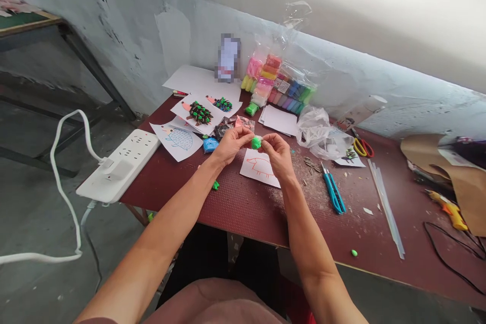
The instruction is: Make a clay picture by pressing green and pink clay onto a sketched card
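Head view: a person sits at a dark red worktable (243, 212), both forearms reaching in. The left hand (231, 146) and right hand (278, 155) are closed in a fingertip pinch on a lump of green modelling clay (256, 143), held up between them, just above a paper sheet with a red animal outline (258, 168). A blue clay packet (210, 145) sits near the left hand; a small green clay bit (215, 186) lies below that wrist. Just beyond the right hand are scattered sunflower seeds (309, 163). Further right, a blue-handled utility knife (333, 192) and red-handled scissors (360, 148). Farther up-left, hedgehog pictures on paper (199, 114); behind them, a bag of clay packs (271, 81).
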A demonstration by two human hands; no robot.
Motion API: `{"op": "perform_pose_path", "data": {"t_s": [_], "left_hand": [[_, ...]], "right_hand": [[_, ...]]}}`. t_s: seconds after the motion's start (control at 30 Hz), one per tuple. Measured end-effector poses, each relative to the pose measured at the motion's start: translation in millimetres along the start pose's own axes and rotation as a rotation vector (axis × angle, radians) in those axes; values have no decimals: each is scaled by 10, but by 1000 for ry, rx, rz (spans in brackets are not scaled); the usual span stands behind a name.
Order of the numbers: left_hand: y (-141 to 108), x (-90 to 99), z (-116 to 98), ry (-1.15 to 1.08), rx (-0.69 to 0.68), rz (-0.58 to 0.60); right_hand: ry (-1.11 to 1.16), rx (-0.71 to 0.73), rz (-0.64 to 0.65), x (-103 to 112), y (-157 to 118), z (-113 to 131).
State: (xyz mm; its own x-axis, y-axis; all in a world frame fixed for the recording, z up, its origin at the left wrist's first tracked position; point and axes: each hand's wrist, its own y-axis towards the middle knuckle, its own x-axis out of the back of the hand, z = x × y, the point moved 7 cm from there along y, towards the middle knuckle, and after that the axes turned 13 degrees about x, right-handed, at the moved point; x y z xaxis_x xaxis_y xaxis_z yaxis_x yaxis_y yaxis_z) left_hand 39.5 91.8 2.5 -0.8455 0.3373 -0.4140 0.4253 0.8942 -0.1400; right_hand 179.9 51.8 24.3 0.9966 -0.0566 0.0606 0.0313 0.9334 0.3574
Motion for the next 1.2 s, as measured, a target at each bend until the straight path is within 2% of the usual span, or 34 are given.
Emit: {"op": "perform_pose_path", "data": {"t_s": [0.17, 0.4, 0.57, 0.8, 0.9, 1.03, 1.2], "left_hand": [[-6, 11, 31, -102, -8, -12], [-9, 36, 57, -222, 37, -38], [-21, 44, 21, -123, -17, -116], [-33, 35, -49, 85, -80, -175], [-42, 30, -66, 102, -99, -166], [-49, 14, -32, 54, -59, -154], [-76, 38, -6, -87, -7, -224]], "right_hand": [[-37, -12, -2, -7, 11, -56], [80, -127, 30, -95, -49, -153], [127, -175, 75, -104, -68, -175], [-61, -135, 96, -3, -38, -62], [-154, -93, 54, -10, -45, -75], [-86, -84, -13, -50, -72, -119], [-54, -47, -107, -38, -79, -72]]}}
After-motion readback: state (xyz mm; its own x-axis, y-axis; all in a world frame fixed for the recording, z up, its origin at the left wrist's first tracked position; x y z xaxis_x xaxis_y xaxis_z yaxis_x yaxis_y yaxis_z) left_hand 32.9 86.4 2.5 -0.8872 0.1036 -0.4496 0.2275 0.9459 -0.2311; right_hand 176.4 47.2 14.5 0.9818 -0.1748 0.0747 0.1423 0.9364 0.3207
